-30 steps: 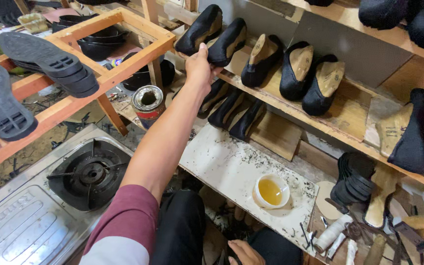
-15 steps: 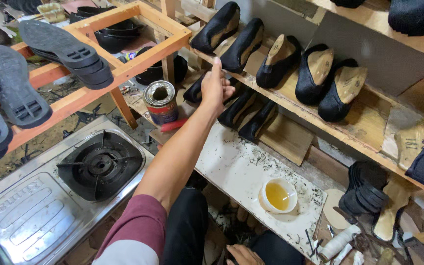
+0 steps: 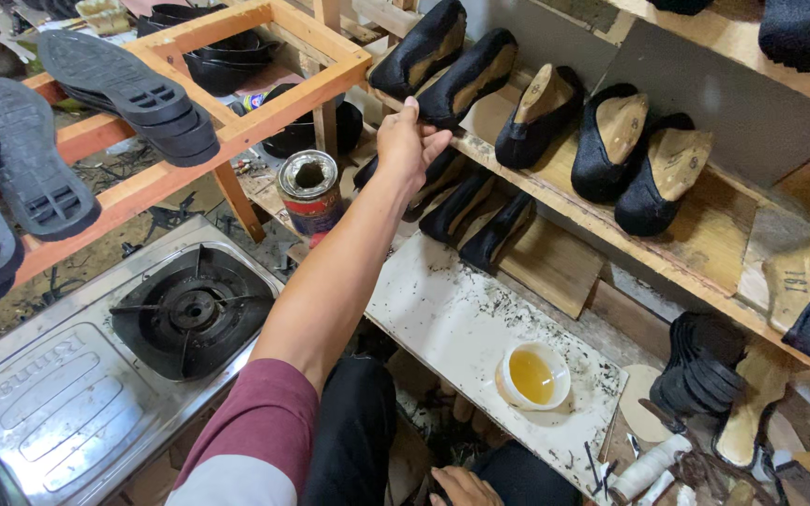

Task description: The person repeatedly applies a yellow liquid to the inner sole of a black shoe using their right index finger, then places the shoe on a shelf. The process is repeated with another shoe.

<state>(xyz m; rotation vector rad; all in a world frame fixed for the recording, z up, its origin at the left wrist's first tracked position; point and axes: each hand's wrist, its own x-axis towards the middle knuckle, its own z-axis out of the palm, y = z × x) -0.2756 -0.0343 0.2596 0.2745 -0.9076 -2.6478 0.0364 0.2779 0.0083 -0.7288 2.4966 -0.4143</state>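
Black fabric shoe upper [image 3: 469, 77], tan-soled, under left hand [image 3: 407, 142].

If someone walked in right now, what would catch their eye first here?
The left hand reaches up to the black shoe uppers on wooden lasts lined along the slanted wooden shelf. Lower left sits a steel single-burner gas stove, with black rubber soles on the orange wooden rack above it. A small white bowl of yellow glue stands on the spattered white board.
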